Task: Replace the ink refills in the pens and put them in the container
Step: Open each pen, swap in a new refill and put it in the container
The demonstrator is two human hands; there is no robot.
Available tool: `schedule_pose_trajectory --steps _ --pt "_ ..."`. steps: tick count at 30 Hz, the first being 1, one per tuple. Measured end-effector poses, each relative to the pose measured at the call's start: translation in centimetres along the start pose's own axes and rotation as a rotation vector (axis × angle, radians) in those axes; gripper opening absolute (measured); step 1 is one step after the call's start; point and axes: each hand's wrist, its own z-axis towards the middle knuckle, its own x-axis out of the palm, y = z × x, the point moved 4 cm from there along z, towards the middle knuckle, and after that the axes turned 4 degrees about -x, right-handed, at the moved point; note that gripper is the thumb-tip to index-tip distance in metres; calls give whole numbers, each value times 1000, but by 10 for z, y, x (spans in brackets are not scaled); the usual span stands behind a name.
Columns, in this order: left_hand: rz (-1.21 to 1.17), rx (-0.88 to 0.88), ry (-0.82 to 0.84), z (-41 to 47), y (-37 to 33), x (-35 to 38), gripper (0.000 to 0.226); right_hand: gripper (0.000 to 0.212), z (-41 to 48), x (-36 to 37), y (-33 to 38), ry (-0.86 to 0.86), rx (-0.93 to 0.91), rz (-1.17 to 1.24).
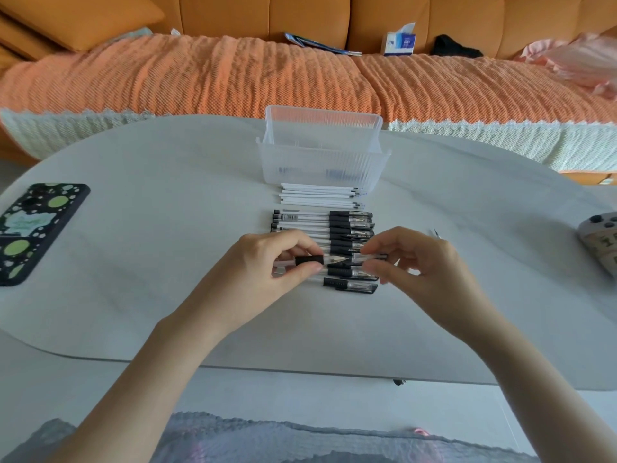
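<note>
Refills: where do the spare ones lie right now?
Head view: the refills lie stacked at the centre of the table, right in front of the container and just behind the row of pens.

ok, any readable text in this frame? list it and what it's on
Nothing reads cleanly.
pens: white print on the black clips, too small to read.
rearmost pen: barrel label, too small to read.
tissue box: blue print, blurred.
phone case: pattern only, no text.
</note>
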Motion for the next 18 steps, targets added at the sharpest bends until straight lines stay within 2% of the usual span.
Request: schedule_pose_trajectory --steps 11,18 --pt "-43 -7 48 0 -3 10 14 15 0 15 8 25 -18 44" --pt "-78 -23 17 1 -3 13 10 19 0 17 7 -43 20 148"
